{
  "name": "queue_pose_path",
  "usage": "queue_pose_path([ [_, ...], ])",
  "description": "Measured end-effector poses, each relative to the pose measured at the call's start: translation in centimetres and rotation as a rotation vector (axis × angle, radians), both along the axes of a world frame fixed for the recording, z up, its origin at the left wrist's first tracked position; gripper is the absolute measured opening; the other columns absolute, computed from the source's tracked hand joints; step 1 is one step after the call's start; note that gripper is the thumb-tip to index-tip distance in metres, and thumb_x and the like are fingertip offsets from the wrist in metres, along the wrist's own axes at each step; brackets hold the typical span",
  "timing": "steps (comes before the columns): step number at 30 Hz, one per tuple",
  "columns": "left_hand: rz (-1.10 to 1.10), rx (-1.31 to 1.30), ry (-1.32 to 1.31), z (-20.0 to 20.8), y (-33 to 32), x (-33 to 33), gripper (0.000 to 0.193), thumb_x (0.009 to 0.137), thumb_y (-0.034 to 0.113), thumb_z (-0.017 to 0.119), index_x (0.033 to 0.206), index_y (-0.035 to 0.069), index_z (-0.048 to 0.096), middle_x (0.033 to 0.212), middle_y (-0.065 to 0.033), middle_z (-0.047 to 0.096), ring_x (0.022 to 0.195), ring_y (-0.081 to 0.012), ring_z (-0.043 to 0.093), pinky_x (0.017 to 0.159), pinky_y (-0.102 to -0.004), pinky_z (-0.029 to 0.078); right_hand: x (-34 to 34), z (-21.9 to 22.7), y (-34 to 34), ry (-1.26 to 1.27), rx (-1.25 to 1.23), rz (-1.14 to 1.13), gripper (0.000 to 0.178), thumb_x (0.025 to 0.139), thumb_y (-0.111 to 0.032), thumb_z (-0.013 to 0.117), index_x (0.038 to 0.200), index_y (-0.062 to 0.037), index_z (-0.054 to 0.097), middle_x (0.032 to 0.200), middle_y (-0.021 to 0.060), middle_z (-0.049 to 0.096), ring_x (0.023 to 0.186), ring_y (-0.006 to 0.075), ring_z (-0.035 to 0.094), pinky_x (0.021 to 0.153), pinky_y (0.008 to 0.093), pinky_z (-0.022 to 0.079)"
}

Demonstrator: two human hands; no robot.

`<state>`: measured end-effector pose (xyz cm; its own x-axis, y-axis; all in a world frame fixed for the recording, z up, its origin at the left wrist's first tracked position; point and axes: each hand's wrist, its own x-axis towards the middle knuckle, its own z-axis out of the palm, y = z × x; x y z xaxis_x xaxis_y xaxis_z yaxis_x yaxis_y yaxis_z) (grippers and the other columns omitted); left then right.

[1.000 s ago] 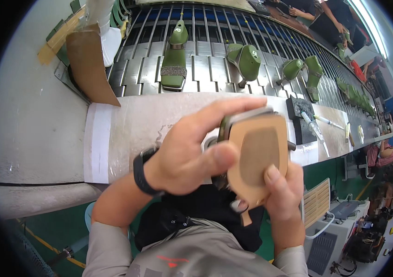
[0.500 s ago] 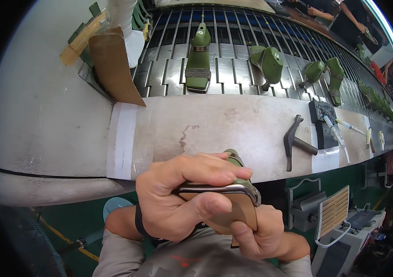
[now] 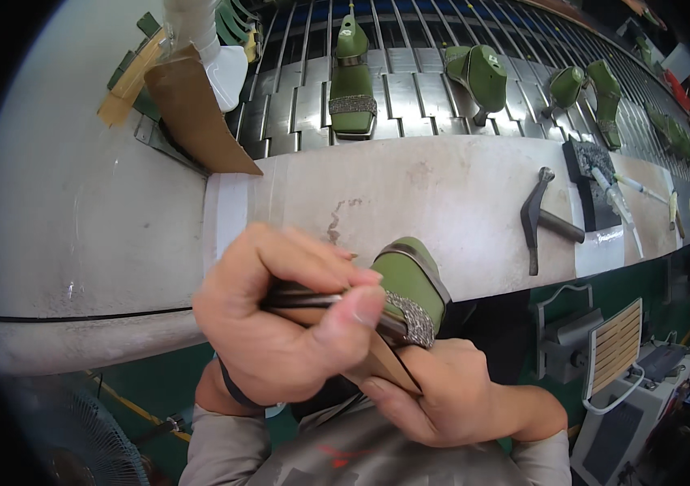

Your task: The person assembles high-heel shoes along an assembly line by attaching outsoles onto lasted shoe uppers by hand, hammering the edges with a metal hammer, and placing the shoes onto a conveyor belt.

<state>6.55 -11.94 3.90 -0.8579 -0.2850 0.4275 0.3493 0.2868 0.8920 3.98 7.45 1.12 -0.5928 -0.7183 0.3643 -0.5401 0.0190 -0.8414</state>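
Observation:
Near the bench edge I hold a heeled sandal (image 3: 411, 274) on a green shoe last, tilted so that its tan sole edge shows. A glittery strap crosses it by my fingers, and a metallic strap lies around the far green part. My left hand (image 3: 284, 324) is closed over one end of the sandal, thumb and fingers pinching the sole's edge. Around the nearer, lower side of the sole my right hand (image 3: 446, 393) is wrapped, thumb along the underside. My palms hide much of the sole and the heel.
A hammer (image 3: 535, 219) lies on the bench (image 3: 296, 194), with a dark block (image 3: 592, 182) and syringes (image 3: 616, 198) to its right. Similar green sandals (image 3: 353, 89) stand on the metal conveyor (image 3: 410, 89) behind. Brown cardboard (image 3: 195, 113) leans at left beside a white hose nozzle (image 3: 227, 73).
The sandal has turned in my hands: its flat sole faced me before, and now more of the green last and glittery strap shows. The whole view has shifted slightly.

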Motion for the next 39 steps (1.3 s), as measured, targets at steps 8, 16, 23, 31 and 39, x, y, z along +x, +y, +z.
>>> queue_pose_path([
  [8,0.159,0.079,0.004,-1.6,-1.6,-0.5,0.025,0.088,0.005,0.084,0.101,0.0,0.063,0.089,-0.01,0.073,0.081,-0.0114,0.069,0.076,-0.0261,0.056,-2.1,-1.6,0.1,-0.026,-0.058,-0.046,0.014,0.093,-0.011,0.078,0.09,-0.0023,0.067,0.067,0.0097,0.06,0.053,0.0282,0.06,0.049,0.04,0.048],
  [16,0.157,-0.119,-0.049,-1.5,-2.1,-0.6,0.03,0.081,0.005,0.086,0.104,-0.001,0.068,0.092,-0.0064,0.072,0.082,-0.0101,0.067,0.076,-0.0246,0.054,-1.5,-2.5,-0.8,0.082,-0.122,-0.102,0.016,0.088,-0.011,0.082,0.093,-0.0001,0.072,0.067,0.0102,0.063,0.055,0.0273,0.064,0.05,0.0376,0.049],
  [23,0.241,-0.111,-0.069,-1.8,-3.0,-2.3,0.02,0.088,0.01,0.083,0.098,0.0,0.068,0.089,-0.002,0.067,0.079,-0.0073,0.061,0.072,-0.0228,0.05,-3.1,-3.1,0.1,0.092,0.003,-0.162,0.022,0.092,-0.012,0.079,0.083,-0.0042,0.061,0.065,0.0094,0.055,0.052,0.0293,0.059,0.048,0.0403,0.046],
  [31,0.25,-0.046,-0.111,-2.4,-3.8,-2.6,0.018,0.089,0.006,0.081,0.099,-0.001,0.068,0.092,-0.0018,0.067,0.081,-0.0066,0.061,0.075,-0.0226,0.05,-4.0,-3.6,-0.2,0.054,-0.006,-0.144,0.025,0.094,-0.013,0.077,0.079,-0.0058,0.058,0.062,0.0095,0.056,0.051,0.0305,0.058,0.046,0.0409,0.044],
  [39,0.259,-0.036,-0.086,-2.3,-3.2,-2.9,0.017,0.088,0.004,0.08,0.099,-0.001,0.068,0.092,-0.0021,0.067,0.081,-0.0075,0.062,0.076,-0.0232,0.05,-3.9,-3.6,-0.2,0.042,-0.013,-0.17,0.023,0.093,-0.013,0.077,0.078,-0.0041,0.062,0.063,0.0105,0.058,0.051,0.0304,0.058,0.046,0.04,0.044],
])
